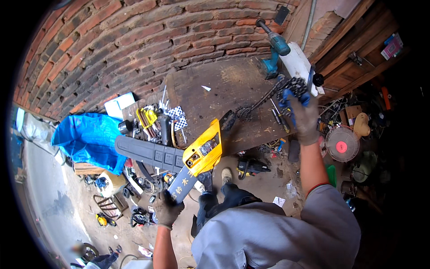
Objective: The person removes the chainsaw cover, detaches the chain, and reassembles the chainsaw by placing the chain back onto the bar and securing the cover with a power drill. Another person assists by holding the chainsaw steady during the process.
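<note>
My left hand (168,208), in a dark glove, is closed round the lower end of a grey chainsaw guide bar (181,186). Against the bar's upper end lies a yellow chainsaw side cover (205,150), and a long black bar sheath (148,150) extends left from it; how they are held together is hidden. Over the right side of the workbench (197,94), my right hand (304,119), in a grey glove with blue fingers, grips a bunched dark saw chain (291,87). Part of the chain trails left onto the bench top.
A teal cordless impact wrench (277,45) stands at the back right beside a white container (298,62). Hand tools (150,119) crowd the bench's left end, near a blue plastic sheet (89,136). A fan (342,143) stands right. A chainsaw (253,167) lies on the floor.
</note>
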Tool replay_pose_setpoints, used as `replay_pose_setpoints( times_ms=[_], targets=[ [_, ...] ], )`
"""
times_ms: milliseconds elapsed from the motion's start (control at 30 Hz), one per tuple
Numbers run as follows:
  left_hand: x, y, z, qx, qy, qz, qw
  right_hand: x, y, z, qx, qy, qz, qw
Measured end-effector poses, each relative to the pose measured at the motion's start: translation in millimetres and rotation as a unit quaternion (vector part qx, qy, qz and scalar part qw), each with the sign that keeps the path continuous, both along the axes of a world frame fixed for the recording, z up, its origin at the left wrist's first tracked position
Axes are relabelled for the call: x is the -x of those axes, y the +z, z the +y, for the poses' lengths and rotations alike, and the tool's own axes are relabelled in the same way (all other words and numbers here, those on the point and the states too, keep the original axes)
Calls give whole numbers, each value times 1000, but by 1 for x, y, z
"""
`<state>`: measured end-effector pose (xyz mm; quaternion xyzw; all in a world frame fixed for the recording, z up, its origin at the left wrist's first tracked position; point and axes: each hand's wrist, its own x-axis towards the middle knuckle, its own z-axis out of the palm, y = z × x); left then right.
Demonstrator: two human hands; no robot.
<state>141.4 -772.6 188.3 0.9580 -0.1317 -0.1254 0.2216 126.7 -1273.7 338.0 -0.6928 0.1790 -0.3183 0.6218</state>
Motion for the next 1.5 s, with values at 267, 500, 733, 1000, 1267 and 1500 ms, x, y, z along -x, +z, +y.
replay_pose_setpoints(
  times_ms=[267, 500, 733, 1000, 1267, 1500],
  targets=[
    [12, 3, 3, 0, -4, -30, 1000, -14, -193, 18, 98, -22, 271, 957],
    [17, 11, 1, 4, 28, -2, 1000, -11, -194, -56, 91, 249, 308, 914],
    [20, 9, 4, 21, 63, 32, 997, -27, -216, -40, 357, 51, 445, 820],
    [27, 12, 6, -27, 31, 2, 999, -26, -202, -17, 304, -100, 441, 839],
    [26, 16, 1, -23, 49, 2, 999, 20, -205, -36, 258, -140, 419, 859],
    [22, 16, 1, 8, 83, 29, 996, 6, -193, -71, 420, -100, 435, 790]
  ],
)
